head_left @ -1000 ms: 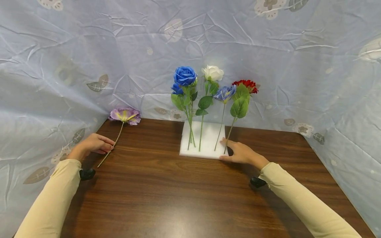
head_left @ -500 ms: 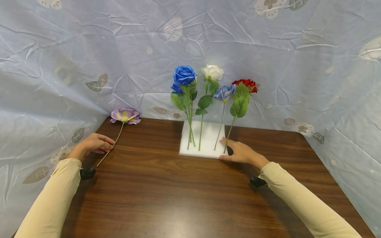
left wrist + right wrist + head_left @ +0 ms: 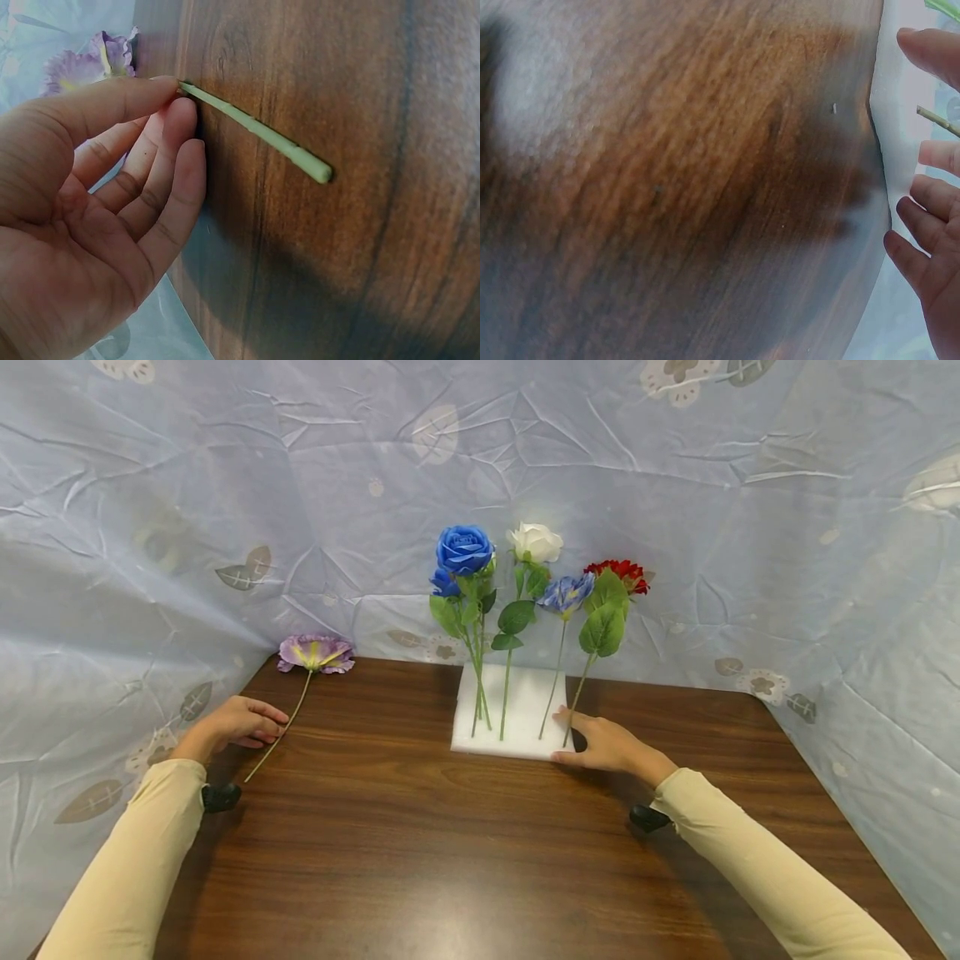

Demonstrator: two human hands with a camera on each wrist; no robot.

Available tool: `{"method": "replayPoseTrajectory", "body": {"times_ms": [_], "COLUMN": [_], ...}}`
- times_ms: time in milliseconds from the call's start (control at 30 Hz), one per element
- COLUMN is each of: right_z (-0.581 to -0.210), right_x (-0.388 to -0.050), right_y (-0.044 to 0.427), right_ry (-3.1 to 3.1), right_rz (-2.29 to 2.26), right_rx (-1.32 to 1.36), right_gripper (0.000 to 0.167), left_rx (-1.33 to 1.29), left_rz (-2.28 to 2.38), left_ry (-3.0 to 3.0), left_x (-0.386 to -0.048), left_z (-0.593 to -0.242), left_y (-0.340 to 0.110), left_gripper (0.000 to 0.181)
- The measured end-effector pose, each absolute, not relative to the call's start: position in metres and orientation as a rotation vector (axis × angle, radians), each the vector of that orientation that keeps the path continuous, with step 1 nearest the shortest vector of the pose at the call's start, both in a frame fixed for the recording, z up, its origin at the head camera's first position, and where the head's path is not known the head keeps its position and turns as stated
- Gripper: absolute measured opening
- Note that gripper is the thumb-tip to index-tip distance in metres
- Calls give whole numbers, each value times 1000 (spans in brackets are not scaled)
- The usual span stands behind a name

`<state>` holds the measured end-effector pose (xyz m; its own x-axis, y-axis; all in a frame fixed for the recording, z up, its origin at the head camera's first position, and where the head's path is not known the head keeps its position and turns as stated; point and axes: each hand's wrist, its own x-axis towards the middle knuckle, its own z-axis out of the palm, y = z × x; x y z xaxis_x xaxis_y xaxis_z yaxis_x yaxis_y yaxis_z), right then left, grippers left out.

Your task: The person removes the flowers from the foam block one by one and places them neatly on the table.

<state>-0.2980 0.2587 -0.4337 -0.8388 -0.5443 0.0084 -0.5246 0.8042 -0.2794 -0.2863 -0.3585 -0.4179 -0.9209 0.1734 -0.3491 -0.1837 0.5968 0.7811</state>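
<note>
At the left of the head view, my left hand pinches the stem of an artificial purple flower between thumb and fingertips. The left wrist view shows the cut end of that green stem sticking out past the fingertips, over the table. My right hand rests at the right edge of a white foam block, thumb and fingers spread. Between them stands the stem of a red flower, apart from the fingers in the right wrist view. Also upright in the foam are blue roses, a white rose and a blue-violet flower.
A brown wooden table carries everything. Pale blue patterned cloth hangs behind it and along both sides. The tall flower heads lean close to the back cloth.
Both hands stay almost where they were. The purple flower's head has dipped very slightly; the flowers in the foam look unchanged.
</note>
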Motion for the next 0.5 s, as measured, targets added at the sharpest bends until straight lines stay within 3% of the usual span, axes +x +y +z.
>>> {"method": "replayPoseTrajectory", "body": {"times_ms": [500], "right_z": [-433], "right_x": [-298], "right_y": [258], "right_ry": [2908], "right_rz": [-413], "right_rx": [-858], "right_gripper": [88], "left_rx": [-17], "left_rz": [1275], "left_ry": [2514], "left_x": [-291], "left_z": [-411], "left_y": [-348], "left_gripper": [54]}}
